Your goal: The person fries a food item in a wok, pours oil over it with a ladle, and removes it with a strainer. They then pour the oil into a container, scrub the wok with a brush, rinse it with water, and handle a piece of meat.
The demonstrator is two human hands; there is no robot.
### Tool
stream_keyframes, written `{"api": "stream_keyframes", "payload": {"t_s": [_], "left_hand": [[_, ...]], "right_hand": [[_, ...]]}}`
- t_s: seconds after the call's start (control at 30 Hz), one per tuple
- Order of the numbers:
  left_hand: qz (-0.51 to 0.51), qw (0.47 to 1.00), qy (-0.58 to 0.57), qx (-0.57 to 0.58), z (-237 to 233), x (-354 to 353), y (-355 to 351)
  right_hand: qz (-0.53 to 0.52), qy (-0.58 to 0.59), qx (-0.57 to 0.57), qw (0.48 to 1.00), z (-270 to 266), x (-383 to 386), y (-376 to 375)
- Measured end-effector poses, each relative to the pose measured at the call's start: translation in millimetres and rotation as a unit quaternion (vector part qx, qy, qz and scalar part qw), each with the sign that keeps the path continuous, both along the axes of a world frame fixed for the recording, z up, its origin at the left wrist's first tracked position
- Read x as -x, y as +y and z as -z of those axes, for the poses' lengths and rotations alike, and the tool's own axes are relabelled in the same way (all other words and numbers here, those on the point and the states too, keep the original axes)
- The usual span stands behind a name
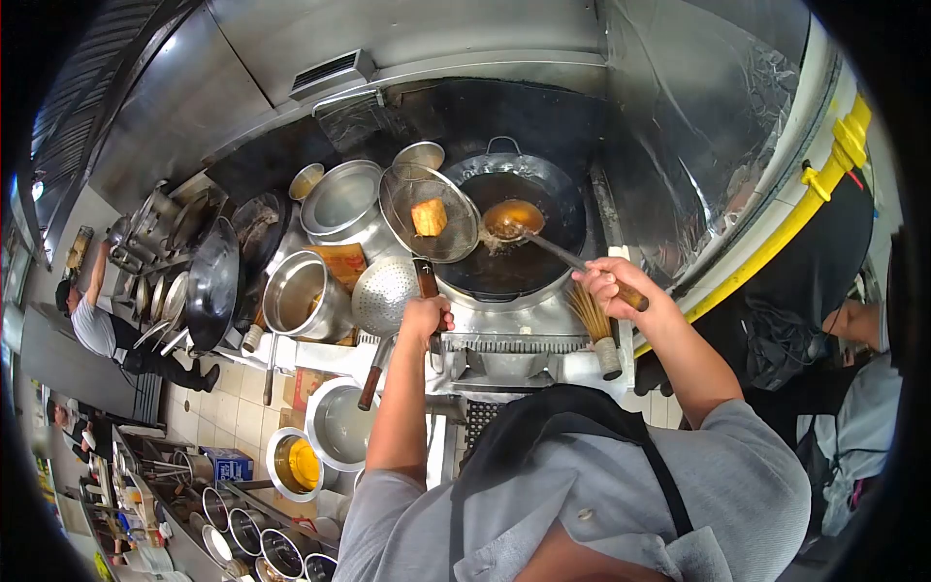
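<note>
My left hand (427, 318) is closed round the dark handle of a wire-mesh strainer (459, 215), which is tilted beside the wok. One golden-brown fried block (429, 217) lies in the mesh. With my right hand (613, 282) I grip the wooden-ended handle of a ladle (514, 219); its bowl holds amber liquid and is over the big dark wok (504, 272). A bamboo brush (603, 349) stands just below my right hand. Beneath and left of the strainer is a perforated skimmer (380, 296).
Left of the strainer are a metal pot (296, 296), a round basin (341, 202) and a second wok (215, 283). Below are a bowl with yellow contents (296, 464) and a bowl of cloudy liquid (344, 427). Another person (97, 330) is at far left; a person's arm (858, 323) shows at right.
</note>
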State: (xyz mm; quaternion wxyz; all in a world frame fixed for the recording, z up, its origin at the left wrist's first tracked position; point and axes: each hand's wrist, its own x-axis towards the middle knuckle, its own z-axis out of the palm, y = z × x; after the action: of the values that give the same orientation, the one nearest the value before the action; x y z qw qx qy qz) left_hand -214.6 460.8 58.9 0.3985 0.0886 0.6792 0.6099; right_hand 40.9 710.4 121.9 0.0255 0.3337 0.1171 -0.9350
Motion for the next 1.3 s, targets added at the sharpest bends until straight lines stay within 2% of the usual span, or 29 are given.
{"api": "stream_keyframes", "payload": {"t_s": [0.1, 0.23, 0.3, 0.37, 0.43, 0.57, 0.63, 0.7, 0.77, 0.83, 0.9, 1.0, 1.1, 1.3], "left_hand": [[0.034, 0.999, -0.020, 0.013, 3.3, -2.3, 12.2], [0.061, 0.989, -0.121, -0.059, 4.7, -7.6, 30.1], [0.058, 0.958, -0.253, -0.122, 3.7, -8.0, 41.4], [0.078, 0.967, -0.219, -0.108, 1.8, -13.0, 49.6], [0.097, 0.957, -0.245, -0.122, -2.0, -17.6, 58.6], [0.053, 0.934, -0.327, -0.136, -8.0, -30.8, 75.7], [0.060, 0.939, -0.310, -0.138, -9.1, -34.2, 81.3], [0.064, 0.911, -0.382, -0.142, -6.7, -34.5, 84.1], [0.084, 0.909, -0.385, -0.136, -5.6, -34.4, 86.2], [0.127, 0.925, -0.331, -0.140, -8.6, -38.7, 82.6], [0.129, 0.928, -0.323, -0.136, -7.3, -38.8, 79.0], [0.131, 0.915, -0.350, -0.151, -8.0, -37.0, 73.1], [0.079, 0.906, -0.392, -0.142, -5.1, -31.1, 66.1], [0.112, 0.886, -0.412, -0.183, 1.8, -27.0, 56.6]], "right_hand": [[0.016, 0.027, 0.019, 0.999, -17.1, -5.0, -0.8], [0.004, -0.004, -0.058, 0.998, -41.4, -1.9, -2.9], [0.003, -0.024, -0.096, 0.995, -44.4, -0.6, 2.0], [0.009, -0.033, -0.111, 0.993, -48.7, -2.8, 3.1], [0.014, -0.047, -0.136, 0.989, -52.7, -5.9, 3.1], [0.019, -0.070, -0.170, 0.983, -55.8, -6.5, -2.9], [0.025, -0.075, -0.243, 0.967, -55.6, -5.6, -9.5], [0.014, -0.069, -0.264, 0.962, -52.1, -3.4, -11.9], [0.006, -0.061, -0.288, 0.956, -54.7, 1.8, -14.8], [-0.008, -0.070, -0.341, 0.938, -58.3, 9.7, -22.5], [-0.030, -0.067, -0.348, 0.935, -59.0, 19.8, -27.1], [-0.033, -0.088, -0.407, 0.908, -54.6, 37.0, -29.4], [-0.067, -0.093, -0.411, 0.904, -52.4, 55.4, -28.3], [-0.081, -0.079, -0.417, 0.902, -57.4, 71.8, -39.7]]}}
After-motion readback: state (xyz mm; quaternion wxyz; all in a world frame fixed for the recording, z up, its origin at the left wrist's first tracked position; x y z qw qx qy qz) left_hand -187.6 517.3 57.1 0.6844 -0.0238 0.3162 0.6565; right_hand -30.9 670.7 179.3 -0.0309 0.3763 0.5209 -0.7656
